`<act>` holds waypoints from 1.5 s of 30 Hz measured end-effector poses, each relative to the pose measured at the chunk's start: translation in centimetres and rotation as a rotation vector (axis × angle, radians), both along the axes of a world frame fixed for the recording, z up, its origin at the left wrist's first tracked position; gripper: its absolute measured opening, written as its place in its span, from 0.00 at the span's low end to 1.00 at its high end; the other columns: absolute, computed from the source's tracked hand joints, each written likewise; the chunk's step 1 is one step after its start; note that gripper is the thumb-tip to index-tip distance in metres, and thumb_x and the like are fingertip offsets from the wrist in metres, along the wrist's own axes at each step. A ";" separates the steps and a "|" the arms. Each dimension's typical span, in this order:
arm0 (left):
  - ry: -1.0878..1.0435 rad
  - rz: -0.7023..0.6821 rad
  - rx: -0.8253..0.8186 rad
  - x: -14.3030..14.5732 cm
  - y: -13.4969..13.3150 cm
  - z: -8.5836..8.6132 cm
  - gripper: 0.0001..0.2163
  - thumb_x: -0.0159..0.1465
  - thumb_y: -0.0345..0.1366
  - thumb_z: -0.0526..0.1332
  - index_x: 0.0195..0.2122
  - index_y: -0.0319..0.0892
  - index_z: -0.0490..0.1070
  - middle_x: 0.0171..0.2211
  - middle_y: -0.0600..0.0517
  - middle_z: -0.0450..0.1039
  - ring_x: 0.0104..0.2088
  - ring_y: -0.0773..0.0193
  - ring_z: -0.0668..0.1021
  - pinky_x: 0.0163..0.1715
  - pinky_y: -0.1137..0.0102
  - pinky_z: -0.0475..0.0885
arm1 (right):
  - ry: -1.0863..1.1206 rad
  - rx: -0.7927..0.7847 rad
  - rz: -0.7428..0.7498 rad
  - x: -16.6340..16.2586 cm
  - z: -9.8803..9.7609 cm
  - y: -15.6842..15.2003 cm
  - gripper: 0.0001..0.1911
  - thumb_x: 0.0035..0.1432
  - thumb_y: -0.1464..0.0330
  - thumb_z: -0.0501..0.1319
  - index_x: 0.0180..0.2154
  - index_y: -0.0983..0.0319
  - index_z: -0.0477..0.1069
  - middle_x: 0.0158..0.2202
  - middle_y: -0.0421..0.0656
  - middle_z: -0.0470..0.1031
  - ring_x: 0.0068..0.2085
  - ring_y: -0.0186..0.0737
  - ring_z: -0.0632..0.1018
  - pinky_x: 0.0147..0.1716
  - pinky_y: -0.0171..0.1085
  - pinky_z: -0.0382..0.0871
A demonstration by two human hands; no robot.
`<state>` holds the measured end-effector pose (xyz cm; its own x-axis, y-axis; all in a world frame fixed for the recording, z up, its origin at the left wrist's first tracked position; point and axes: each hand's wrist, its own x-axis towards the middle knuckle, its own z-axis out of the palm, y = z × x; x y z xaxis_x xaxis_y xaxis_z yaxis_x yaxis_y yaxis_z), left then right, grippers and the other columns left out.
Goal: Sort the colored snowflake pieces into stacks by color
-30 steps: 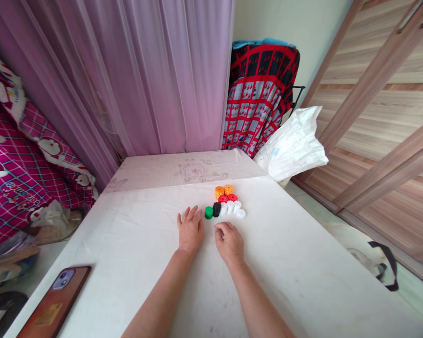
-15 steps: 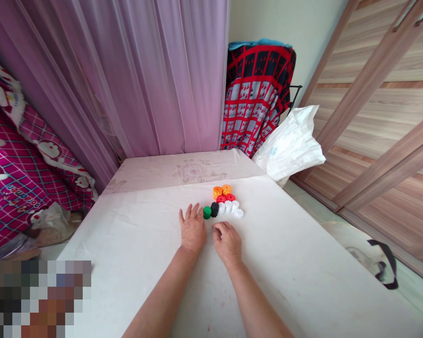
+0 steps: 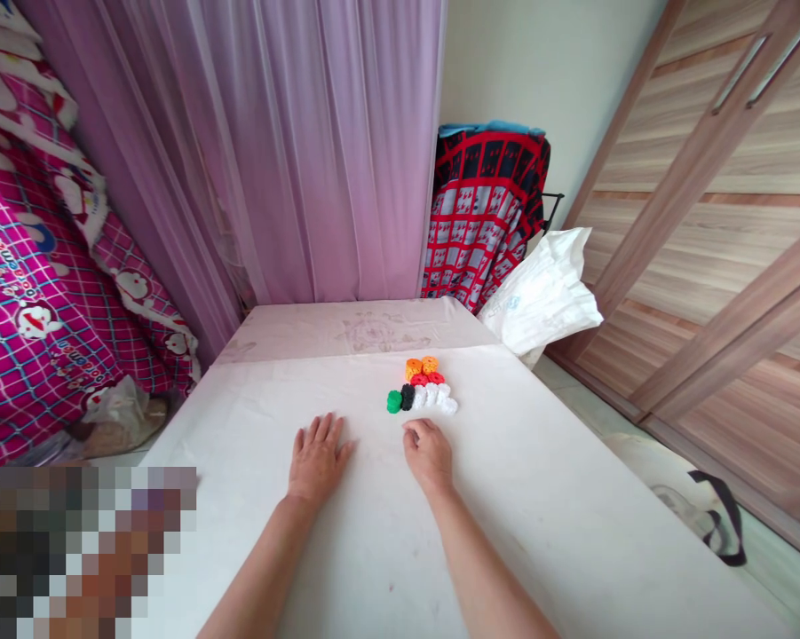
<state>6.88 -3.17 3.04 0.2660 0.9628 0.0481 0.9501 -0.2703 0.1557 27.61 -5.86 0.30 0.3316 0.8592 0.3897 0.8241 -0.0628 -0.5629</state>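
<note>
On the white tabletop (image 3: 240, 497) small round pieces with bumpy edges stand in a close group. Two orange pieces (image 3: 414, 368) are at the back, with red pieces (image 3: 427, 379) in front of them. Nearest me is a row: a green piece (image 3: 394, 402) at the left end, a black piece (image 3: 407, 397), then several white pieces (image 3: 432, 395). My left hand (image 3: 318, 461) lies flat with fingers spread, left of the green piece and apart from it. My right hand (image 3: 427, 451) rests curled just in front of the row; whether anything is inside its fingers is hidden.
A purple curtain (image 3: 333, 160) hangs behind the table. At the far right corner are a white bag (image 3: 539, 293) and a red-and-black patterned cloth (image 3: 466, 231). Wooden cabinet doors (image 3: 719, 231) line the right; pink patterned fabric (image 3: 59, 266) hangs at the left.
My left hand has moved away from the green piece, leftward and toward me, and now lies flat. The right hand stays nearly in place. The view has tilted up slightly.
</note>
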 end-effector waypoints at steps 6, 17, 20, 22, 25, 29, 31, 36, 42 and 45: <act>-0.019 0.012 0.066 -1.0 -2.4 -0.5 0.23 0.69 0.45 0.49 0.62 0.45 0.63 0.66 0.46 0.59 0.66 0.50 0.61 0.64 0.51 0.54 | -0.071 0.007 0.099 0.2 -0.4 -0.3 0.12 0.54 0.77 0.55 0.31 0.61 0.76 0.34 0.42 0.78 0.36 0.38 0.75 0.39 0.34 0.64; -0.149 0.025 0.137 -1.3 -1.7 -1.1 0.17 0.67 0.38 0.52 0.56 0.46 0.70 0.61 0.46 0.68 0.62 0.52 0.67 0.62 0.51 0.59 | -0.099 0.059 0.232 0.7 -1.4 -1.1 0.12 0.55 0.77 0.54 0.32 0.60 0.76 0.35 0.44 0.78 0.38 0.41 0.76 0.41 0.36 0.65; -0.164 0.023 0.135 -1.3 -1.8 -1.1 0.17 0.67 0.38 0.53 0.56 0.46 0.70 0.61 0.46 0.68 0.62 0.52 0.67 0.62 0.51 0.59 | -0.089 0.075 0.242 0.7 -1.7 -1.4 0.12 0.55 0.76 0.54 0.32 0.60 0.75 0.34 0.44 0.77 0.38 0.41 0.76 0.41 0.36 0.65; -0.173 0.015 0.131 -1.4 -1.9 -1.1 0.17 0.67 0.37 0.53 0.56 0.45 0.70 0.60 0.46 0.68 0.62 0.52 0.67 0.62 0.51 0.59 | -0.089 0.092 0.244 0.7 -1.9 -1.8 0.12 0.55 0.76 0.53 0.32 0.60 0.75 0.34 0.44 0.77 0.37 0.41 0.76 0.41 0.36 0.65; -0.191 -0.008 0.131 -1.7 -2.0 -1.1 0.17 0.67 0.36 0.53 0.56 0.44 0.71 0.60 0.46 0.68 0.62 0.52 0.67 0.62 0.50 0.58 | -0.088 0.104 0.242 0.6 -1.9 -2.4 0.13 0.55 0.76 0.53 0.32 0.60 0.75 0.34 0.44 0.77 0.37 0.41 0.75 0.42 0.37 0.66; -0.228 -0.042 0.154 -2.2 -2.0 -1.5 0.17 0.67 0.35 0.52 0.54 0.44 0.72 0.59 0.46 0.70 0.60 0.52 0.69 0.61 0.51 0.59 | -0.067 0.094 0.253 0.2 -1.6 -3.2 0.12 0.54 0.75 0.53 0.32 0.60 0.74 0.34 0.44 0.76 0.38 0.41 0.75 0.42 0.37 0.67; -0.246 -0.056 0.163 -2.4 -2.0 -1.9 0.16 0.66 0.35 0.52 0.52 0.44 0.73 0.58 0.47 0.71 0.60 0.51 0.70 0.61 0.50 0.60 | -0.033 0.106 0.259 -0.1 -1.7 -3.4 0.12 0.54 0.75 0.52 0.31 0.60 0.74 0.33 0.44 0.77 0.38 0.42 0.76 0.42 0.38 0.67; -0.294 -0.123 0.222 -2.8 -0.8 -2.9 0.15 0.65 0.35 0.53 0.50 0.45 0.75 0.55 0.47 0.74 0.57 0.51 0.72 0.59 0.49 0.64 | 0.261 0.223 0.224 2.1 -1.7 -2.5 0.13 0.59 0.66 0.52 0.35 0.59 0.75 0.35 0.44 0.78 0.36 0.39 0.77 0.37 0.35 0.70; -0.403 -0.188 0.267 -3.2 3.1 -2.8 0.14 0.64 0.38 0.54 0.46 0.45 0.77 0.50 0.46 0.77 0.51 0.55 0.77 0.55 0.54 0.71 | 0.822 0.258 -0.148 11.9 0.2 4.6 0.28 0.53 0.49 0.57 0.47 0.60 0.75 0.51 0.48 0.76 0.51 0.47 0.75 0.52 0.43 0.69; -0.464 -0.140 0.264 -3.3 4.2 -2.6 0.16 0.66 0.40 0.52 0.45 0.43 0.77 0.48 0.46 0.78 0.49 0.56 0.78 0.53 0.56 0.73 | 0.910 0.222 -0.112 14.6 0.3 9.0 0.34 0.53 0.44 0.54 0.51 0.59 0.74 0.55 0.49 0.73 0.54 0.49 0.74 0.53 0.45 0.69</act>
<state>3.55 1.05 0.41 0.2840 0.8590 0.4259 0.7500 -0.4758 0.4595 42.22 3.13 0.59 0.6652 0.7410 0.0919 0.0581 0.0714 -0.9958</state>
